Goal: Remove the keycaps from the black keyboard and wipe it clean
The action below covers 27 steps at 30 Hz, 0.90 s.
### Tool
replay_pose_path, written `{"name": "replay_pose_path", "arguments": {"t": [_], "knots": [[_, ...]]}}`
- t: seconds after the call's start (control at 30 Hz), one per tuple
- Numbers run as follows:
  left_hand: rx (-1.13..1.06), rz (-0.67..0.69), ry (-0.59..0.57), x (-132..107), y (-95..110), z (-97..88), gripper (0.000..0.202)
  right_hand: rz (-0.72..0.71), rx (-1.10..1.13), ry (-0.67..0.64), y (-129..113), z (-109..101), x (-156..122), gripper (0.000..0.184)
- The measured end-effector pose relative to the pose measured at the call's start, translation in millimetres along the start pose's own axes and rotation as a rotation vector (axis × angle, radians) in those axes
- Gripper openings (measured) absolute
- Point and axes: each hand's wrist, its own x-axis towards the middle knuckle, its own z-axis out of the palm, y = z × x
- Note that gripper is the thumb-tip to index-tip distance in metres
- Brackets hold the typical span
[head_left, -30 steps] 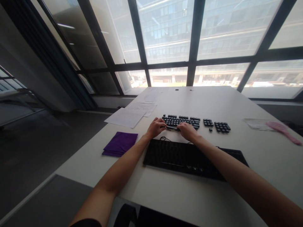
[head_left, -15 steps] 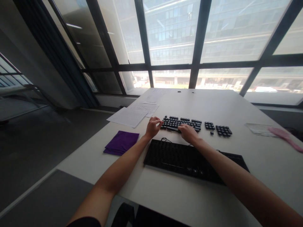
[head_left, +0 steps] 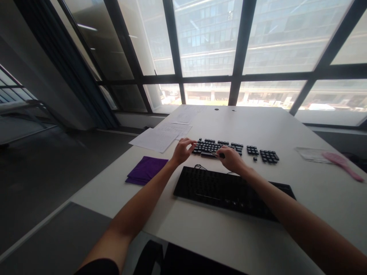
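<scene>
Rows of loose black keycaps (head_left: 210, 146) lie on the white desk in keyboard order. At their left end is my left hand (head_left: 182, 150), thumb and forefinger drawn together in a pinch; anything between the tips is too small to make out. My right hand (head_left: 230, 158) grips a small keycap puller (head_left: 214, 153) with thin wire prongs and a dark handle. Its prongs point left over the front row, near the long space bar (head_left: 208, 155). Closer to me lies a black keyboard (head_left: 210, 189), dark and without visible caps, partly covered by my right forearm.
A folded purple cloth (head_left: 146, 169) and paper sheets (head_left: 155, 139) lie on the left. More keycaps (head_left: 268, 156) sit to the right in blocks. Farther right are a pink brush-like thing (head_left: 341, 160) and a clear bag (head_left: 309, 154). A cable (head_left: 200, 167) runs behind the keyboard.
My right hand has turned and lifted slightly, so the puller now shows clearly. My left hand stays by the left keycaps, and the view has shifted a little.
</scene>
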Motion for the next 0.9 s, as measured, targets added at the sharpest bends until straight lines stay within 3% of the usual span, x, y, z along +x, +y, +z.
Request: {"name": "replay_pose_path", "arguments": {"t": [0.13, 0.3, 0.47, 0.63, 0.77, 0.9], "knots": [[-0.061, 0.016, -0.193, -21.3, 41.8, -31.8, 0.014, -0.008, 0.161, -0.016, -19.3, -23.2, -39.7, 0.014], [-0.086, -0.034, -0.397, -85.5, 80.2, -51.9, 0.010, 0.039, 0.203, -0.157, -44.7, -33.5, -98.2, 0.013], [-0.109, -0.084, -0.428, -126.3, 90.7, -53.2, 0.020, 0.076, 0.149, -0.249, -56.2, -28.4, -122.5, 0.014], [-0.137, -0.060, -0.409, -136.3, 95.6, -49.8, 0.021, 0.060, 0.116, -0.270, -62.2, -24.8, -128.3, 0.019], [-0.137, -0.066, -0.328, -143.7, 92.7, -45.5, 0.027, 0.001, 0.138, -0.272, -66.6, -24.6, -136.3, 0.019], [-0.137, -0.047, -0.291, -147.5, 91.3, -46.5, 0.013, -0.055, 0.206, -0.295, -66.8, -29.9, -138.5, 0.017]]}}
